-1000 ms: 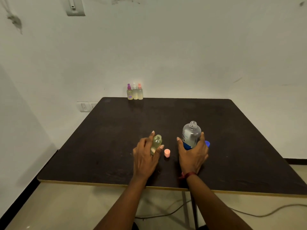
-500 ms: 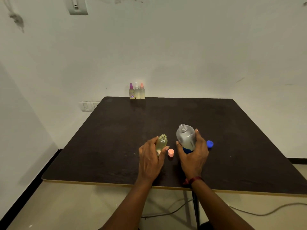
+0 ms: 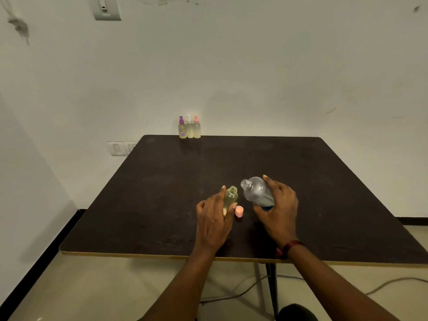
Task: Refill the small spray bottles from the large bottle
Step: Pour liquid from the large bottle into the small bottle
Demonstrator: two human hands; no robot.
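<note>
We see the left hand (image 3: pixel 214 218) wrapped round the small open bottle (image 3: pixel 231 196), fingers curled on its left side and thumb on the right. The bottle stands upright on the dark table (image 3: pixel 162 193), near the front middle, uncapped, with yellowish liquid inside. The right hand (image 3: pixel 279 212) grips the large bottle (image 3: pixel 256 189) round its lower body. That bottle is tilted left, with its open neck pointing toward the small bottle's mouth, close but apart. We can't tell if its base touches the table. A pink cap (image 3: pixel 239 211) lies on the table between the two hands, just beside the left thumb. Three capped spray bottles (image 3: pixel 189 127) stand in a tight row at the far edge, against the wall. We note a red band (image 3: pixel 289 247) on the right wrist.
</note>
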